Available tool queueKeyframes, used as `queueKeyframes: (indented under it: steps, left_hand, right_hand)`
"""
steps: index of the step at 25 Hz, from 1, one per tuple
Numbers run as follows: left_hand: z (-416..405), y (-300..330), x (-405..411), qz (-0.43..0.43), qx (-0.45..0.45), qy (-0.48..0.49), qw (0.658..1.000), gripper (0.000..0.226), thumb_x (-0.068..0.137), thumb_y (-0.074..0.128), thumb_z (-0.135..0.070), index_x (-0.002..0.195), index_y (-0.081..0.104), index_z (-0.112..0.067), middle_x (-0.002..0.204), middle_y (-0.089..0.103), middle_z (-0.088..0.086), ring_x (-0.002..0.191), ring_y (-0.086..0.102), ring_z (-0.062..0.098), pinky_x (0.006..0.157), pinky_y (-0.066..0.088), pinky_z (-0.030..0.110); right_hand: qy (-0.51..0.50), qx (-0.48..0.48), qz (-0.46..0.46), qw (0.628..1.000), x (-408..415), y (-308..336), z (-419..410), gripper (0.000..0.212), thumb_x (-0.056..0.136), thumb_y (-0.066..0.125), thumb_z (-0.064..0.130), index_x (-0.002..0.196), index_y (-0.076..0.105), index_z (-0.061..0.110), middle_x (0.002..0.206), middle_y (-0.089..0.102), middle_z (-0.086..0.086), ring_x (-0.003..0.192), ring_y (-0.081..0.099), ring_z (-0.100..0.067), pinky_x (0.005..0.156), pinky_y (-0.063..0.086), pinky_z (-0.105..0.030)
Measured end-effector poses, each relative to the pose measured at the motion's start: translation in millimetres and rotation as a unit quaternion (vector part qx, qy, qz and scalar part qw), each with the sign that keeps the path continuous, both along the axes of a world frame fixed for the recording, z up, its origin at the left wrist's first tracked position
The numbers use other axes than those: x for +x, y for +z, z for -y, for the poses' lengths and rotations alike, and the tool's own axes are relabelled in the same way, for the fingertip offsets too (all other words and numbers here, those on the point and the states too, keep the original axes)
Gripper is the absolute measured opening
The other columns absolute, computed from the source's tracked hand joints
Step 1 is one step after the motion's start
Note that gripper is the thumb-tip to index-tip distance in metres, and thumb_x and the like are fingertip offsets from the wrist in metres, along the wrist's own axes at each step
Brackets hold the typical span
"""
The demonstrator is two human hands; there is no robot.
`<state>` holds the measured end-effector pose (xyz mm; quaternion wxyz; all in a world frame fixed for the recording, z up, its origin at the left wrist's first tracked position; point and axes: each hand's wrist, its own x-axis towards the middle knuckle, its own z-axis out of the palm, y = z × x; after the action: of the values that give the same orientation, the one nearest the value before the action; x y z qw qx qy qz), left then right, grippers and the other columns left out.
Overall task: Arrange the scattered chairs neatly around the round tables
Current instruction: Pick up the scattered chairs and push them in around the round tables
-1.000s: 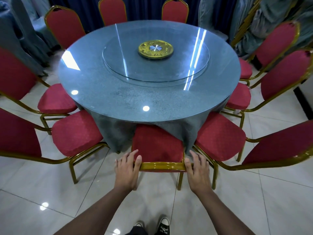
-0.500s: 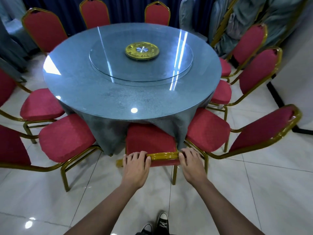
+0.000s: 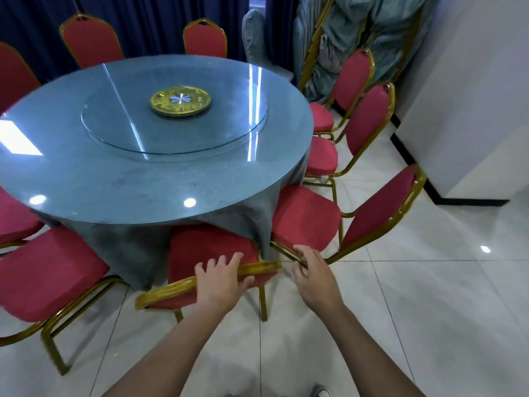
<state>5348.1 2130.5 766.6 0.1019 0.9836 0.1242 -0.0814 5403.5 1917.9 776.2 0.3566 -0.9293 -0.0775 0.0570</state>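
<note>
Under the table edge, red gold-framed chair (image 3: 211, 253) sits tucked.

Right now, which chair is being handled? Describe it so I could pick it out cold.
Start at the round table with the gold hub in the middle of its glass turntable. On its near side, straight ahead of the camera, one red chair sits tucked under the hanging cloth. Unlike its neighbours, the left hand grips its gold top rail, the right hand beside it.
</note>
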Motion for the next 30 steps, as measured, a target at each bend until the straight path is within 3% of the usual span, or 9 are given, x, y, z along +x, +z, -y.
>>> queueKeyframes:
  steps: [3,6,11,14,20,24,30]
  left_hand:
    - [2,-2,3,-0.039,0.094,0.041,0.994,0.065,0.088,0.032,-0.08,0.131,0.05,-0.034,0.113,0.063,-0.004,0.107,0.06,0.022,0.097,0.046,0.046]
    - [21,1,3,-0.047,0.114,0.051,0.991,0.066,0.086,0.026,-0.081,0.121,0.052,-0.032,0.103,0.063,-0.004,0.099,0.062,0.021,0.091,0.048,0.043]
    - [65,-11,-6,-0.005,0.133,0.123,0.983,0.068,0.085,0.02,-0.084,0.112,0.055,-0.032,0.099,0.06,-0.004,0.092,0.058,0.022,0.079,0.046,0.041]
    - [47,-4,16,0.009,0.147,0.147,0.978,0.065,0.085,0.024,-0.084,0.11,0.057,-0.034,0.103,0.056,-0.003,0.098,0.053,0.024,0.084,0.04,0.046]
    - [21,-3,46,-0.058,0.136,0.153,0.977,0.068,0.083,0.022,-0.086,0.12,0.055,-0.04,0.117,0.056,-0.001,0.109,0.05,0.027,0.093,0.037,0.049]
    - [35,2,49,-0.079,0.097,0.19,0.974,0.065,0.088,0.029,-0.08,0.127,0.052,-0.033,0.123,0.056,0.003,0.115,0.049,0.031,0.101,0.034,0.052]
    - [115,6,71,0.07,0.089,0.193,0.975,0.033,0.095,0.046,-0.045,0.118,0.06,-0.024,0.119,0.063,0.002,0.114,0.057,0.028,0.108,0.03,0.047]
  right_hand:
    - [0.018,0.011,-0.003,1.0,23,-7,40,0.035,0.101,0.053,0.028,0.135,0.048,0.034,0.127,0.052,0.012,0.109,0.054,-0.006,0.089,0.048,-0.024]
    - [0.056,0.027,-0.033,0.998,41,-19,66,0.037,0.101,0.055,0.025,0.136,0.049,0.033,0.124,0.053,0.01,0.106,0.055,-0.004,0.082,0.045,-0.018]
    - [0.136,0.021,-0.041,0.99,60,-26,82,0.037,0.098,0.055,0.027,0.133,0.05,0.037,0.124,0.052,0.01,0.106,0.055,-0.005,0.093,0.051,-0.032]
    - [0.16,0.027,-0.037,0.986,72,-25,88,0.037,0.097,0.055,0.028,0.133,0.05,0.038,0.124,0.051,0.013,0.105,0.054,-0.003,0.093,0.049,-0.029]
    - [0.137,0.019,-0.078,0.987,76,-40,124,0.04,0.098,0.053,0.027,0.138,0.048,0.035,0.131,0.048,0.01,0.107,0.056,-0.004,0.087,0.05,-0.027]
    - [0.143,0.012,-0.103,0.984,75,-45,145,0.039,0.1,0.053,0.028,0.138,0.047,0.035,0.135,0.047,0.011,0.108,0.053,-0.002,0.084,0.046,-0.023]
    - [0.154,0.041,-0.039,0.986,113,-19,180,0.034,0.099,0.055,0.027,0.131,0.05,0.036,0.12,0.053,0.011,0.103,0.055,-0.003,0.089,0.053,-0.032]
